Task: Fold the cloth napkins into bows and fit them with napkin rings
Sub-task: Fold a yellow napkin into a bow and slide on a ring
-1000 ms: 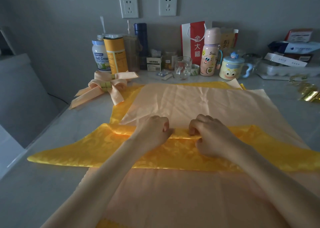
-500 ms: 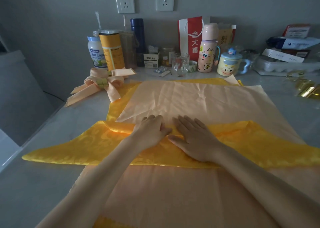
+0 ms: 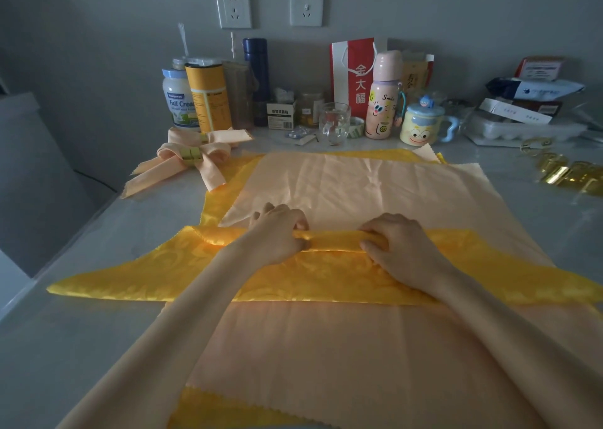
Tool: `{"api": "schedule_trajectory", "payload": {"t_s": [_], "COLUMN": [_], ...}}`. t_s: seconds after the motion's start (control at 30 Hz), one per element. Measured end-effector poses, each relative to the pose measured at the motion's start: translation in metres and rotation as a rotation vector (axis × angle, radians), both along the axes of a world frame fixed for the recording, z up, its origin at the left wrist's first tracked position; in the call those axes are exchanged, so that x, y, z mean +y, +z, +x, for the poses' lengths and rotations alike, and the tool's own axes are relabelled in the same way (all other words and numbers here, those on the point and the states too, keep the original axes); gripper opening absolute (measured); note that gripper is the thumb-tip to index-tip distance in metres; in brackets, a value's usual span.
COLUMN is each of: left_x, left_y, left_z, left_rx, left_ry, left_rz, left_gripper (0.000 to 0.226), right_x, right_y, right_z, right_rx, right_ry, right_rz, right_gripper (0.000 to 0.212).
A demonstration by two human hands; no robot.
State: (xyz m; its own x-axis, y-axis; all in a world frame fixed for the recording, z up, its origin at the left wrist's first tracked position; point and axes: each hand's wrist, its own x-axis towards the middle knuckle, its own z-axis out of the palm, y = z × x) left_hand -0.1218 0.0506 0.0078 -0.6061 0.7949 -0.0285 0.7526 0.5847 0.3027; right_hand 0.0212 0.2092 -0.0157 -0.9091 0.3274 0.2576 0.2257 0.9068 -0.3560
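White lidded jar [image 3: 177,102] and yellow canister [image 3: 208,97], contents hidden, stand far beyond the left hand [image 3: 280,233], with a finished peach bow [image 3: 192,157] before them. A clear glass mug [image 3: 334,123] stands beyond both hands. Left hand and right hand [image 3: 401,249] each grip the rolled top fold of the glossy, patterned yellow napkin [image 3: 156,273], a zigzag-edged band across matte peach cloth [image 3: 359,184]; gold rings [image 3: 567,172] lie far right of the right hand

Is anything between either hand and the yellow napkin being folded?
Nothing visible. The left hand and right hand both grip the yellow napkin directly at its rolled far edge; only the peach cloth lies beneath.
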Motion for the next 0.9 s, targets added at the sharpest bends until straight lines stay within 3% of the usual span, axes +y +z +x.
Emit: {"api": "schedule_trajectory", "payload": {"t_s": [0.2,0.3,0.37,0.47,0.53,0.67,0.83,0.9], "left_x": [-0.002,-0.001,-0.001,-0.004,-0.004,-0.001,-0.001,0.000], "left_y": [0.005,0.009,0.011,0.010,0.010,0.010,0.006,0.007], "left_z": [0.021,0.030,0.032,0.032,0.030,0.028,0.029,0.032], "left_rx": [0.294,0.139,0.024,-0.065,-0.104,-0.108,-0.045,0.046], "left_ry": [-0.091,-0.112,-0.122,-0.125,-0.120,-0.079,-0.076,-0.091], "left_rz": [0.030,0.046,0.021,-0.040,-0.067,-0.075,-0.092,-0.091], "left_gripper": [0.029,0.029,0.024,0.019,0.021,0.031,0.031,0.027], "right_x": [-0.010,-0.013,-0.017,-0.017,-0.016,-0.031,-0.037,-0.033], "right_y": [-0.007,-0.008,-0.001,0.011,0.014,0.003,-0.012,-0.010], "right_z": [0.005,0.011,0.014,0.022,0.022,0.007,0.000,0.003], "right_rx": [0.141,0.135,0.046,-0.221,-0.195,-0.021,-0.125,-0.099], "right_ry": [0.040,0.135,0.154,0.146,0.112,0.077,0.157,0.120], "right_rz": [0.193,0.235,0.223,0.052,-0.009,0.047,0.105,0.116], "right_gripper": [0.019,0.032,0.027,0.020,0.019,0.018,0.058,0.052]}}
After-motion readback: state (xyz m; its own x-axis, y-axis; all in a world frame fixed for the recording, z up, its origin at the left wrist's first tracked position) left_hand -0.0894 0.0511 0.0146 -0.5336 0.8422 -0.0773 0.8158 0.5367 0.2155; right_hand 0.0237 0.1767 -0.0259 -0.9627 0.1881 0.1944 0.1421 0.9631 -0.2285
